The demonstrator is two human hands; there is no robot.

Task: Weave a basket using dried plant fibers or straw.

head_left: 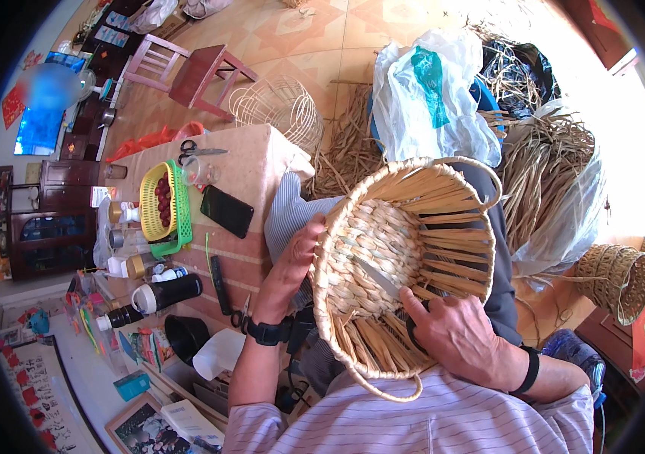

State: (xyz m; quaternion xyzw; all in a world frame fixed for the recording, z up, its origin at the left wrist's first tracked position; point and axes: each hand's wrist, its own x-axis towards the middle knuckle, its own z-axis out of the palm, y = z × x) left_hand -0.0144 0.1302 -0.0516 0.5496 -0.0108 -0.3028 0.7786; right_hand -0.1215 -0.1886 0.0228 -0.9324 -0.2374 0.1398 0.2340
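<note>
A round woven straw basket (455,250) rests tilted on my lap, its inside facing me. It has a braided base, straw strips with gaps up the wall, and a loop handle at each of two opposite sides. My left hand (292,261) is closed on its left rim, the fingertips partly hidden behind it. In my right hand (458,337), inside the basket's lower right, are scissors (378,277) with a pointed metal blade and black handles. My index finger lies stretched along them, and the blade tip is over the woven base. The other fingers partly hide the handles.
On the cloth-covered table (254,163) at left lie a phone (226,211), other scissors (195,151) and a yellow basket (158,208) of red fruit. Straw bundles (545,166) and a plastic bag (428,98) stand ahead. Another woven basket (616,280) lies at right.
</note>
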